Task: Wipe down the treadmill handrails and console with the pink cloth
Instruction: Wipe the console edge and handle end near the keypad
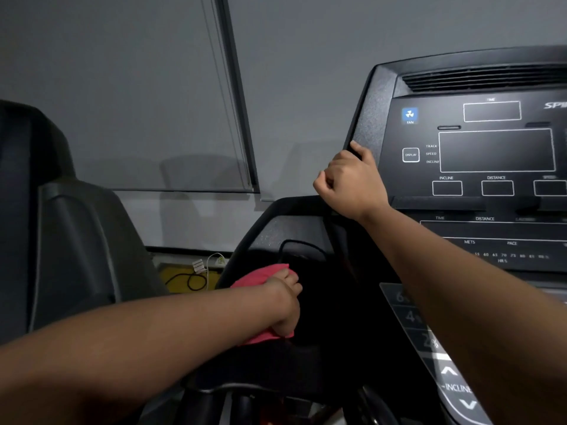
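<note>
Head view, single frame, dim light.

Left hand (283, 299) grips the cloth (259, 277). Its fingers (291, 276) curl down over the pink fabric with the thumb tucked under. I see pink both above the knuckles and below the heel of the hand. The cloth is pressed against the dark side panel (322, 302) of the treadmill, below and left of the console (491, 148). I cannot tell whether that panel is a handrail or part of the housing; it is too dark.

Right hand (349, 182) grips the left edge of the console. Its fingers (325, 179) are curled round the edge, and the thumb lies up along the front face.

Positions, taken from the fingers:
- Fan key (410, 115), lit blue: above and right of the right thumb.
- Display key (410, 154): just right of the right hand. All console windows are dark.
- Incline keys (454, 388): low right, beside the right forearm.
- Black cable (294, 243): looped just above the left fingers, near the cloth. Contact is not clear.
- Floor leads (190, 279): beyond the left fingers, on a yellow patch, with a white plug beside them.
- Second machine (61, 225): dark bulk well left of the left hand, above that forearm.
- Blind (122, 102): grey, drawn down, behind everything on the left.
</note>
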Demonstrator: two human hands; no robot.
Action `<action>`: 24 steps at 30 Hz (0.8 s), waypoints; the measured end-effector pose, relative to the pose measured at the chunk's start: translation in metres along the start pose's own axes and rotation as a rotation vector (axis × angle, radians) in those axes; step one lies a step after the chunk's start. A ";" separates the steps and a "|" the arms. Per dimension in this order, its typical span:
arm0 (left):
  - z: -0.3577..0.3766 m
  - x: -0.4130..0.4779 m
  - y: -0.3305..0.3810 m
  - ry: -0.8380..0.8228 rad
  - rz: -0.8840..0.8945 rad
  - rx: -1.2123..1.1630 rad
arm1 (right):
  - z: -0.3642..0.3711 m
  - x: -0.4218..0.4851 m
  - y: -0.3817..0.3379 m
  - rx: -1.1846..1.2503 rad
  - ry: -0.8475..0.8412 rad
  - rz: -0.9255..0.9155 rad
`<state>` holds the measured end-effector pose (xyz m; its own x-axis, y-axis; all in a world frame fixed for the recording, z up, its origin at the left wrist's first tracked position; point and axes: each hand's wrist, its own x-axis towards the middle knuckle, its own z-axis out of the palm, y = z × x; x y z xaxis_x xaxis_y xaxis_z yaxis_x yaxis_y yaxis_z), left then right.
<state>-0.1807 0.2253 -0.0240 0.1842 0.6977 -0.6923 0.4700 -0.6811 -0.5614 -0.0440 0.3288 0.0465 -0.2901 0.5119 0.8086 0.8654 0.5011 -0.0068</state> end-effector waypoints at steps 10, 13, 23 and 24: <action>0.008 0.008 0.004 0.462 -0.004 0.190 | 0.007 0.001 0.004 -0.043 0.094 -0.001; 0.008 -0.012 -0.006 0.572 0.043 -0.070 | 0.008 -0.001 0.005 -0.039 0.083 -0.003; -0.005 0.008 0.019 -0.129 0.050 0.067 | 0.008 -0.001 0.003 -0.038 0.114 -0.011; -0.006 0.012 0.021 -0.156 0.071 0.067 | 0.008 -0.001 0.003 -0.031 0.105 -0.011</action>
<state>-0.1636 0.2208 -0.0418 0.0759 0.6079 -0.7904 0.4011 -0.7443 -0.5339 -0.0445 0.3355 0.0413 -0.2564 0.4296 0.8658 0.8752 0.4834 0.0193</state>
